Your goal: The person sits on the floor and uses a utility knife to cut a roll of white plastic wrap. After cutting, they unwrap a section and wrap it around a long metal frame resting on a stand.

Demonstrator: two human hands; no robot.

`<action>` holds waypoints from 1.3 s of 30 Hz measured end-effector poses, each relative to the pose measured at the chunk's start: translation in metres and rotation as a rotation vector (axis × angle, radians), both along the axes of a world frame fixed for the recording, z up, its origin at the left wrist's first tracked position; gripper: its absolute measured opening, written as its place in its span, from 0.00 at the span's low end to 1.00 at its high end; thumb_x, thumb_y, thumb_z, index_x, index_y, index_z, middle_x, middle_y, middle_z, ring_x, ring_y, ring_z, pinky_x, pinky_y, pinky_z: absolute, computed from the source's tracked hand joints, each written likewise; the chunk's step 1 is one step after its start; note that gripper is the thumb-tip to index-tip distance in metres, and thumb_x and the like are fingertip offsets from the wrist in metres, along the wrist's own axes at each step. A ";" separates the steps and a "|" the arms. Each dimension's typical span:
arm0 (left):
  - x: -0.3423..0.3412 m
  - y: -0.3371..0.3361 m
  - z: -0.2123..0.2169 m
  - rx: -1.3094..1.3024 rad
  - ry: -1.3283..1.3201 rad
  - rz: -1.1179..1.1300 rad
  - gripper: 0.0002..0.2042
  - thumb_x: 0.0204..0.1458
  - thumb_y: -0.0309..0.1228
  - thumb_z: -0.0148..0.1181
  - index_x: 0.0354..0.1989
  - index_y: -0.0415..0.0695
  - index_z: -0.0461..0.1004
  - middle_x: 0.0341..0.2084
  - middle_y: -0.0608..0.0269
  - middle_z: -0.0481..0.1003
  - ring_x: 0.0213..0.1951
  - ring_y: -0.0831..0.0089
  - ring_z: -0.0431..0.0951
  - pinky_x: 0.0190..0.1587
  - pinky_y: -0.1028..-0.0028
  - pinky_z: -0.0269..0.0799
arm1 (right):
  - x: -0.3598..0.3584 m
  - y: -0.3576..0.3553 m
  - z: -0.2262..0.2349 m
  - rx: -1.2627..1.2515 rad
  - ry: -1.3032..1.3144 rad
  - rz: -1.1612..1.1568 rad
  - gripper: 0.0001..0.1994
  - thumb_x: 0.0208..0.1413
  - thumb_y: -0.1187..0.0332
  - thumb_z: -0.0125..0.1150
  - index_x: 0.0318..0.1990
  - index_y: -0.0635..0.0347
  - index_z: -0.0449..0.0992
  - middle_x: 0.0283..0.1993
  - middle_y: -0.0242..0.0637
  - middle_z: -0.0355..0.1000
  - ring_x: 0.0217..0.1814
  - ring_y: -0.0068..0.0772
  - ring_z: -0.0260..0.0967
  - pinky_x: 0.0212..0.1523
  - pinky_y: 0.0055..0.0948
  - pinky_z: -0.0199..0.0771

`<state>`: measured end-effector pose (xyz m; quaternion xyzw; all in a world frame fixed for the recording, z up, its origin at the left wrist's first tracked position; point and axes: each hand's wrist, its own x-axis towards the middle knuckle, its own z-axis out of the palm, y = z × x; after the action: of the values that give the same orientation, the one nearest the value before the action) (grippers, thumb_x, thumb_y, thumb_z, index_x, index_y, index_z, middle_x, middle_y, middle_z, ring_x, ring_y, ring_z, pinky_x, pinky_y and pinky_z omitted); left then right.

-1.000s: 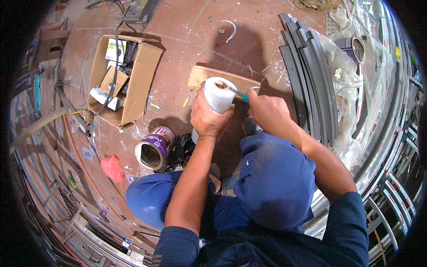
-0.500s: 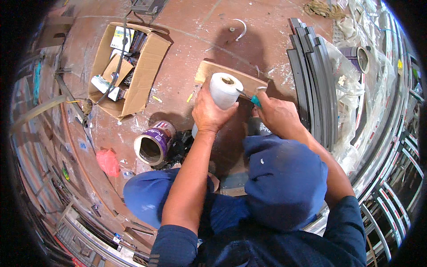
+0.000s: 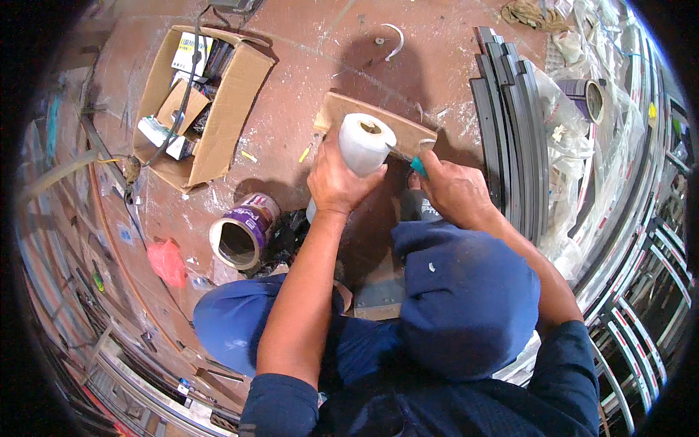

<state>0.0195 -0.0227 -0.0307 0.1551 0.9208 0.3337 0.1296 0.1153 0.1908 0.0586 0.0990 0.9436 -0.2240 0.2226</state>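
Note:
A whitish, translucent roll of plastic film [image 3: 362, 149] stands tilted in front of me, its hollow core facing up. My left hand [image 3: 338, 178] is wrapped around the roll from the left, the thumb reaching across its near side. In my right hand [image 3: 459, 191] is a teal-handled tool [image 3: 418, 166], gripped in closed fingers. Its thin metal end points at the roll's right side; whether it touches the film I cannot tell. Just beyond the roll lies a wooden board [image 3: 338, 109], with a pale curled strip over its right end.
An open cardboard box [image 3: 237, 109] of packets stands at far left. A purple-white tub [image 3: 255, 222] lies nearer, by a red plastic bag [image 3: 167, 262]. Dark grey strips [image 3: 510, 138] are stacked to the right, beside clear plastic sheeting [image 3: 571, 175] and long metal profiles.
The view has shifted slightly, so the box and tub sit a little farther left in it. Both hands keep their grips, and the roll stays almost where it was.

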 end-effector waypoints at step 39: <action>-0.004 0.012 0.022 -0.030 -0.155 0.073 0.50 0.34 0.45 0.87 0.70 0.48 0.66 0.56 0.49 0.82 0.58 0.47 0.83 0.59 0.52 0.78 | -0.023 -0.014 -0.002 0.106 -0.071 -0.018 0.07 0.67 0.68 0.55 0.49 0.58 0.73 0.37 0.50 0.85 0.40 0.55 0.87 0.37 0.54 0.86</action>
<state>0.0153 -0.0111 -0.0089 0.0931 0.9179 0.3354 0.1903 0.0920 0.1772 0.0569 0.1271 0.9448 -0.1723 0.2481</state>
